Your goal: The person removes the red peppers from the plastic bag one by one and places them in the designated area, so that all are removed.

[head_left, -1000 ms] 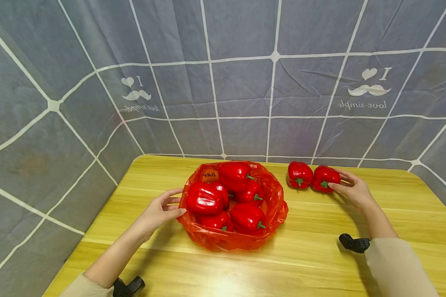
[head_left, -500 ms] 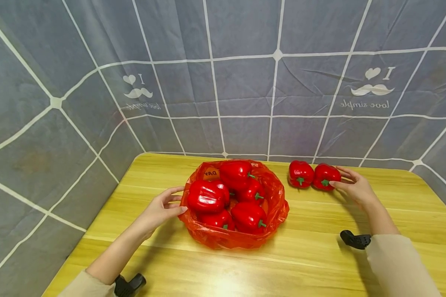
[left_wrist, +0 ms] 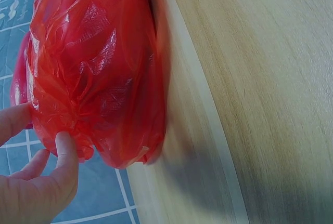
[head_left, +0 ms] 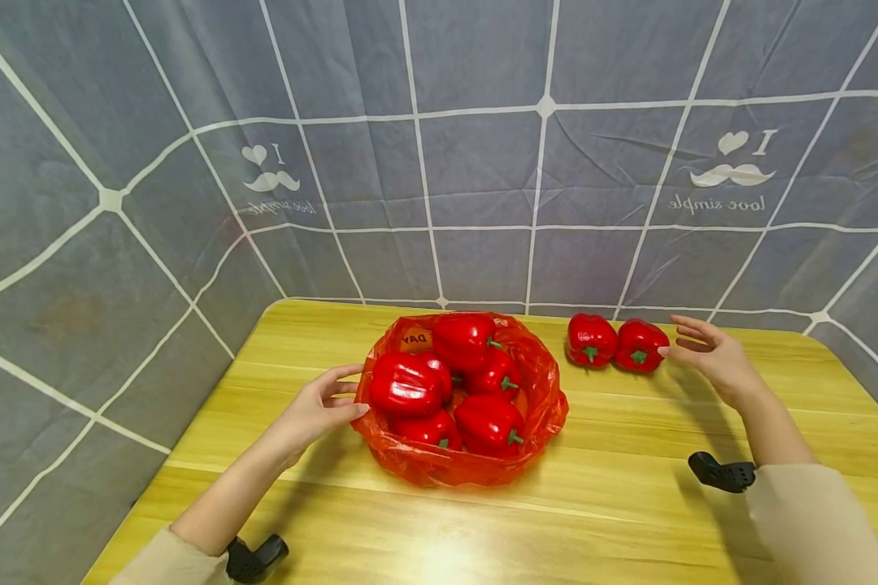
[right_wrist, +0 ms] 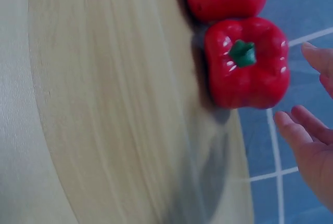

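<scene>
A red plastic bag (head_left: pixel 454 470) stands on the table, its mouth spread wide. Several red bell peppers (head_left: pixel 407 385) with green stems lie inside it. At the bag's left rim my left hand (head_left: pixel 315 410) touches the plastic with its thumb and fingers spread apart. In the left wrist view the fingertips (left_wrist: pixel 66 143) rest against the crumpled plastic. Two more bell peppers sit at the back right, side by side: one on the left (head_left: pixel 591 341) and one on the right (head_left: pixel 640 345). Just right of the latter hovers my right hand (head_left: pixel 717 361), holding nothing, fingers spread.
The table (head_left: pixel 615 504) has a light wood top. Behind it and to the left hangs a grey curtain (head_left: pixel 475 179) with white lines. A black wrist camera (head_left: pixel 721 473) sticks out near the right sleeve, another (head_left: pixel 256 559) near the left.
My right hand has come off the right-hand bell pepper and shifted a little to the right. The left hand stays at the bag's rim, and the peppers keep their places.
</scene>
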Available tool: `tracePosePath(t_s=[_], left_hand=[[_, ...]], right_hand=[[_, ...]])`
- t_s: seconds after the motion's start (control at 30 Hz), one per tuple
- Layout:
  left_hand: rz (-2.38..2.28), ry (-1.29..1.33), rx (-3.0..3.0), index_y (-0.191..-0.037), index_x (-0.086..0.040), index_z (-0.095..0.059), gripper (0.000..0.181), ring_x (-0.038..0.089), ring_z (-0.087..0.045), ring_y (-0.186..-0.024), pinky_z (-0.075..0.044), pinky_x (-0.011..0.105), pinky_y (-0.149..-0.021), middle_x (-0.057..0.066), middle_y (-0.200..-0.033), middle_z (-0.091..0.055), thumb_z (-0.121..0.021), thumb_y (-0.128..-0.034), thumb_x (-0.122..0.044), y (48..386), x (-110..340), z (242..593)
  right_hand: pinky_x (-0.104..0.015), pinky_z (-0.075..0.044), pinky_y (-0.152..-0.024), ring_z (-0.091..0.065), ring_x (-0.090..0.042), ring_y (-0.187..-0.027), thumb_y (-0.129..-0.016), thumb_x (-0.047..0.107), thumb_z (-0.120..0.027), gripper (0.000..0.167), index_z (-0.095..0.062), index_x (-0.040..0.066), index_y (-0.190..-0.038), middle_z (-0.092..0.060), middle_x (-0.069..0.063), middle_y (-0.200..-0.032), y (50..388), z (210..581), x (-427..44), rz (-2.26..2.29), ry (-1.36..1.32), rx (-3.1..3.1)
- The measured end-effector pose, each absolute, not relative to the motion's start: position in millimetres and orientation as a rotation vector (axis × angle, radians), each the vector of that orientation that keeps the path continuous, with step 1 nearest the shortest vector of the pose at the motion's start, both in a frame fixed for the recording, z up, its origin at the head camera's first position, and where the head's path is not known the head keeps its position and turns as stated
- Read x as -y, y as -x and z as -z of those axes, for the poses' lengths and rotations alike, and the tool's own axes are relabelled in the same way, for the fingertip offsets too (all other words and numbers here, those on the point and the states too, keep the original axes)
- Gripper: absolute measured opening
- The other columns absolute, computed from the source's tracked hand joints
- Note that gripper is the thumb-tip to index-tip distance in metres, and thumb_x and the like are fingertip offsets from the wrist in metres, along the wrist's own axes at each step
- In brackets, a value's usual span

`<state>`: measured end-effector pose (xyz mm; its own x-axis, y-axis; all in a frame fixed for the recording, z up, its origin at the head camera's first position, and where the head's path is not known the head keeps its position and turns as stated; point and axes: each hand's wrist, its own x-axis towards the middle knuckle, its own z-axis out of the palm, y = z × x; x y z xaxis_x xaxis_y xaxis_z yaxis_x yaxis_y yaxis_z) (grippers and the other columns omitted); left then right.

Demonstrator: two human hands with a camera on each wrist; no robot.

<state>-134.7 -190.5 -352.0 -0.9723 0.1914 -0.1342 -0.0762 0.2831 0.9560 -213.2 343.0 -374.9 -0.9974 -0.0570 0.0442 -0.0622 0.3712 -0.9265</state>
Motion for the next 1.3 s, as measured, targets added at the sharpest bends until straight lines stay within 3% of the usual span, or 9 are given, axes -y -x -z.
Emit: tracePosePath(t_s=[0.2, 0.33, 0.53, 0.7, 0.9, 1.07, 1.23, 1.3], left_hand=[[-1.751, -0.099, -2.332, -0.137, 0.002, -0.039, 0.058, 0.029, -0.057, -0.101, -0.050, 0.032, -0.081, 0.028, -0.125, -0.048, -0.064, -0.0843, -0.005, 134.9, 190.3, 352.0], [-1.752, -0.106, -2.332, -0.137, 0.002, -0.039, 0.059, 0.029, -0.057, -0.102, -0.050, 0.032, -0.081, 0.028, -0.125, -0.048, -0.064, -0.0843, -0.006, 134.5, 189.8, 351.9], [-1.756, -0.102, -2.328, -0.137, 0.002, -0.038, 0.059, 0.028, -0.057, -0.102, -0.050, 0.032, -0.082, 0.028, -0.126, -0.047, -0.064, -0.0844, -0.006, 134.6, 189.4, 352.0], [-1.744, -0.099, -2.338, -0.138, 0.002, -0.038, 0.060, 0.028, -0.056, -0.102, -0.050, 0.034, -0.083, 0.028, -0.126, -0.047, -0.064, -0.0846, -0.008, 134.1, 189.1, 352.1], [-1.750, -0.107, -2.331, -0.138, 0.002, -0.036, 0.060, 0.029, -0.056, -0.103, -0.050, 0.033, -0.082, 0.028, -0.126, -0.046, -0.064, -0.0850, -0.007, 134.3, 189.6, 350.6], [-1.748, -0.099, -2.327, -0.139, 0.002, -0.036, 0.061, 0.029, -0.056, -0.103, -0.051, 0.032, -0.082, 0.028, -0.126, -0.046, -0.063, -0.0853, -0.007, 134.4, 189.4, 349.7], [-1.736, -0.090, -2.333, -0.139, 0.001, -0.036, 0.061, 0.031, -0.056, -0.104, -0.051, 0.034, -0.084, 0.028, -0.127, -0.045, -0.064, -0.0856, -0.007, 133.9, 188.1, 350.5], [-1.733, -0.088, -2.335, -0.139, 0.002, -0.035, 0.061, 0.031, -0.056, -0.105, -0.051, 0.034, -0.084, 0.029, -0.128, -0.045, -0.064, -0.0856, -0.007, 133.2, 187.9, 351.3]], right_hand=[[-0.007, -0.043, -0.075, -0.048, 0.007, -0.098, -0.087, 0.005, -0.064, 0.049, -0.053, 0.029, -0.127, -0.047, 0.021, -0.111, 204.8, 358.9, -336.5, -1.850, -0.215, 2.517], [-0.007, -0.043, -0.076, -0.049, 0.011, -0.098, -0.087, 0.008, -0.065, 0.049, -0.050, 0.023, -0.131, -0.049, 0.022, -0.111, 197.8, 346.3, -324.7, -1.754, -0.255, 2.565], [-0.010, -0.043, -0.079, -0.046, 0.005, -0.108, -0.087, 0.014, -0.066, 0.055, -0.045, 0.019, -0.137, -0.047, 0.020, -0.119, 186.3, 323.6, -298.5, -1.659, -0.326, 2.650], [-0.016, -0.048, -0.078, -0.053, 0.004, -0.104, -0.085, 0.008, -0.067, 0.052, -0.049, 0.015, -0.134, -0.052, 0.017, -0.118, 178.2, 310.1, -268.3, -1.731, -0.477, 2.598], [-0.027, -0.052, -0.079, -0.062, -0.011, -0.100, -0.082, 0.004, -0.069, 0.053, -0.049, 0.004, -0.131, -0.059, -0.004, -0.117, 169.3, 301.1, -231.7, -1.872, -0.626, 2.556], [-0.033, -0.048, -0.087, -0.056, -0.026, -0.112, -0.079, 0.008, -0.073, 0.057, -0.049, 0.002, -0.131, -0.053, -0.018, -0.128, 166.4, 299.9, -200.1, -1.839, -0.737, 2.618], [-0.046, -0.043, -0.093, -0.048, -0.036, -0.120, -0.078, 0.010, -0.075, 0.058, -0.051, 0.005, -0.131, -0.049, -0.017, -0.133, 167.0, 302.5, -165.8, -1.879, -0.883, 2.627], [-0.047, -0.041, -0.096, -0.046, -0.035, -0.121, -0.077, 0.011, -0.075, 0.059, -0.052, 0.005, -0.131, -0.048, -0.014, -0.135, 167.2, 304.7, -152.8, -1.879, -0.939, 2.627]])
